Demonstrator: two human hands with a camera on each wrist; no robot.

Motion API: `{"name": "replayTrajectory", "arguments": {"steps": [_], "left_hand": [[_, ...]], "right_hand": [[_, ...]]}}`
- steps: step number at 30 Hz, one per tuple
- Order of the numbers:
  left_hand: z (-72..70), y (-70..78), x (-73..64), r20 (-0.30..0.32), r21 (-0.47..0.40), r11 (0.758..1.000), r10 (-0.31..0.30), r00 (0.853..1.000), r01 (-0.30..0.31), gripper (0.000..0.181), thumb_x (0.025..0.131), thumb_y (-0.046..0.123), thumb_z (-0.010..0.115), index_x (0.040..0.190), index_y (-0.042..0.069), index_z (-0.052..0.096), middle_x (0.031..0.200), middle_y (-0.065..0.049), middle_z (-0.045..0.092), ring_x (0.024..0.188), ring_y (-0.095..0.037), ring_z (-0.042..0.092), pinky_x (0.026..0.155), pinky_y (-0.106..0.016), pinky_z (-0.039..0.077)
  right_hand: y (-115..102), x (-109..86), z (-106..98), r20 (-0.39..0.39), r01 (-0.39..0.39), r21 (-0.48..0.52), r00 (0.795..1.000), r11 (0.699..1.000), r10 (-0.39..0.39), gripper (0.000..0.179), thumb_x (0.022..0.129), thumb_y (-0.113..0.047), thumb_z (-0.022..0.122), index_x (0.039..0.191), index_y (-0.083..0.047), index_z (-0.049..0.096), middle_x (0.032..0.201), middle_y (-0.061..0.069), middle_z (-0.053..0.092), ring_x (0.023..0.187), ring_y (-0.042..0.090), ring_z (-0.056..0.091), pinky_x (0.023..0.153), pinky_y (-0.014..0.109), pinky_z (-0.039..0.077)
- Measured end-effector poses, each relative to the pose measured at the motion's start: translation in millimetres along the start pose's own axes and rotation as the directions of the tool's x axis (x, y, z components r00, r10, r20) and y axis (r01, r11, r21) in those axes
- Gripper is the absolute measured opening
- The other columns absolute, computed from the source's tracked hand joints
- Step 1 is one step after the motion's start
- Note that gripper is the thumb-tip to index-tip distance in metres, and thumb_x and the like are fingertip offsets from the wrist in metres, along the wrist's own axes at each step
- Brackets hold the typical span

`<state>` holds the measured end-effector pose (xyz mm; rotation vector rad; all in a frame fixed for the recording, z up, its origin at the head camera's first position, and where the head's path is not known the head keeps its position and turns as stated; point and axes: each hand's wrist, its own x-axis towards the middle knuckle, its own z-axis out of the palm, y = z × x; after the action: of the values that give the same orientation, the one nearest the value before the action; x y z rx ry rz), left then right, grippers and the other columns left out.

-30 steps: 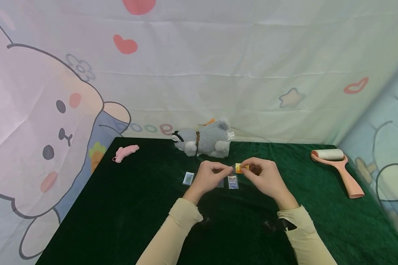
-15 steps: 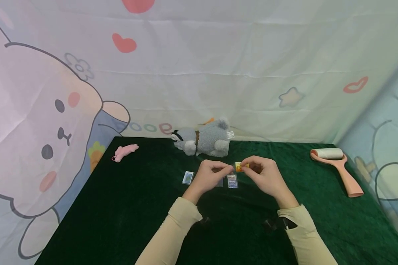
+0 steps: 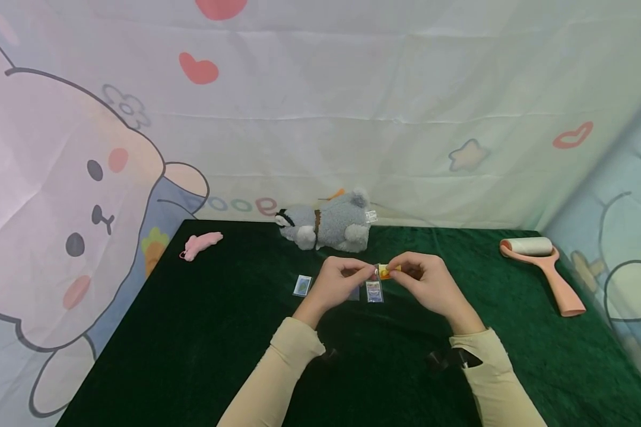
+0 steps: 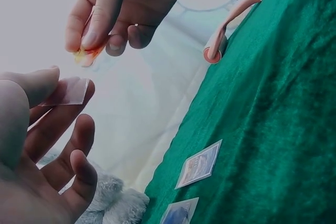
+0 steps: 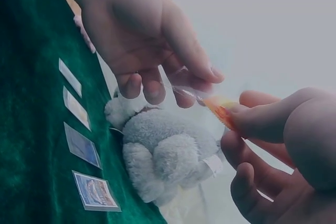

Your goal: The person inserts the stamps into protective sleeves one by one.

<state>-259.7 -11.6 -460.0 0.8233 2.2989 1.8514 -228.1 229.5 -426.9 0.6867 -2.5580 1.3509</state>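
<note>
My left hand pinches a small clear plastic card sleeve between thumb and index finger, the other fingers spread loosely. A small yellow-orange card is pinched by my right hand. In the right wrist view the card's edge is right at the sleeve's end. Both hands are raised above the green cloth. Below them lies a sleeved card with a blue-purple picture; another sleeved card lies left of my left hand. The right wrist view shows several such cards in a row.
A grey plush toy lies behind the hands, near the cloth's back edge. At the far left is a small pink plush item. An orange-handled lint roller lies at the right. A printed curtain hangs behind the green cloth.
The yellow-orange card has come slightly closer to my left fingertips and tilted a little. Both hands keep their pinches and have barely shifted.
</note>
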Motion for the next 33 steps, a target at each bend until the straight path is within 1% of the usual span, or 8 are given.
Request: {"name": "replayTrajectory", "arguments": {"steps": [4, 8, 11, 15, 22, 25, 28, 33], "left_hand": [[-0.2, 0.7, 0.0, -0.001, 0.011, 1.0, 0.012, 1.0, -0.012, 0.024, 0.106, 0.028, 0.066, 0.109, 0.011, 0.082, 0.105, -0.006, 0.08, 0.094, -0.031, 0.07, 0.083, -0.032, 0.056], [-0.5, 1.2, -0.5, -0.002, 0.012, 1.0, 0.017, 1.0, -0.017, 0.023, 0.106, 0.03, 0.065, 0.111, 0.013, 0.081, 0.103, -0.003, 0.079, 0.096, -0.037, 0.07, 0.083, -0.032, 0.057], [-0.3, 1.5, -0.6, 0.011, 0.005, 1.0, 0.017, 1.0, -0.017, 0.025, 0.106, 0.032, 0.065, 0.114, 0.015, 0.08, 0.103, 0.0, 0.079, 0.096, -0.032, 0.071, 0.083, -0.033, 0.058], [0.7, -1.1, 0.5, 0.027, 0.005, 1.0, 0.02, 0.999, -0.02, 0.025, 0.106, 0.034, 0.065, 0.115, 0.016, 0.08, 0.104, 0.003, 0.079, 0.092, -0.016, 0.071, 0.084, -0.035, 0.058], [1.5, -1.6, 0.0, 0.044, 0.016, 0.999, 0.035, 0.998, -0.036, 0.023, 0.108, 0.028, 0.062, 0.119, 0.014, 0.078, 0.108, 0.0, 0.078, 0.092, -0.022, 0.071, 0.081, -0.034, 0.057], [1.4, -0.7, 0.0, 0.047, 0.018, 0.999, 0.046, 0.998, -0.046, 0.022, 0.108, 0.026, 0.062, 0.12, 0.014, 0.077, 0.108, 0.0, 0.078, 0.091, -0.014, 0.07, 0.081, -0.033, 0.058], [1.5, 0.2, -0.1, 0.049, 0.022, 0.998, 0.057, 0.997, -0.058, 0.022, 0.108, 0.025, 0.062, 0.119, 0.015, 0.078, 0.109, 0.0, 0.078, 0.09, -0.016, 0.07, 0.08, -0.033, 0.057], [1.1, 1.1, -0.6, 0.048, 0.037, 0.998, 0.045, 0.998, -0.047, 0.022, 0.108, 0.027, 0.063, 0.119, 0.016, 0.078, 0.109, 0.0, 0.078, 0.094, -0.033, 0.07, 0.079, -0.031, 0.056]], "right_hand": [[0.3, 0.1, -2.4, 0.031, 0.001, 0.01, 1.0, 1.0, -0.001, 0.014, 0.104, -0.006, 0.066, 0.111, -0.013, 0.077, 0.105, 0.005, 0.075, 0.077, 0.022, 0.065, 0.065, 0.028, 0.054], [0.0, -0.8, -4.2, 0.039, -0.005, 0.006, 0.999, 1.0, 0.004, 0.016, 0.105, -0.006, 0.064, 0.113, -0.012, 0.077, 0.107, 0.007, 0.075, 0.081, 0.025, 0.066, 0.067, 0.028, 0.054], [-0.5, -1.6, -4.8, 0.04, -0.007, -0.002, 0.999, 1.0, 0.007, 0.016, 0.105, -0.006, 0.064, 0.114, -0.012, 0.076, 0.107, 0.007, 0.075, 0.081, 0.024, 0.064, 0.066, 0.029, 0.052], [0.2, -1.7, -4.8, 0.041, 0.002, -0.02, 0.999, 1.0, -0.001, 0.017, 0.105, -0.005, 0.063, 0.114, -0.012, 0.076, 0.105, 0.006, 0.075, 0.079, 0.024, 0.064, 0.065, 0.031, 0.052], [1.8, -1.4, -5.2, 0.059, 0.012, -0.044, 0.998, 0.999, -0.01, 0.019, 0.105, -0.004, 0.062, 0.113, -0.014, 0.076, 0.107, 0.003, 0.075, 0.081, 0.019, 0.067, 0.068, 0.033, 0.056], [-0.2, -1.3, -5.2, 0.054, 0.011, -0.052, 0.999, 0.999, -0.008, 0.019, 0.105, -0.004, 0.063, 0.113, -0.014, 0.076, 0.107, 0.003, 0.075, 0.082, 0.023, 0.068, 0.067, 0.034, 0.056], [-1.2, -1.1, -4.8, 0.041, 0.007, -0.068, 0.999, 0.998, -0.004, 0.018, 0.104, -0.003, 0.063, 0.113, -0.013, 0.076, 0.107, 0.005, 0.076, 0.081, 0.026, 0.068, 0.065, 0.034, 0.055], [-2.2, -1.4, -4.0, 0.035, 0.012, -0.103, 0.999, 0.995, -0.008, 0.019, 0.104, -0.002, 0.064, 0.112, -0.013, 0.077, 0.106, 0.006, 0.076, 0.075, 0.022, 0.063, 0.063, 0.032, 0.052]]}}
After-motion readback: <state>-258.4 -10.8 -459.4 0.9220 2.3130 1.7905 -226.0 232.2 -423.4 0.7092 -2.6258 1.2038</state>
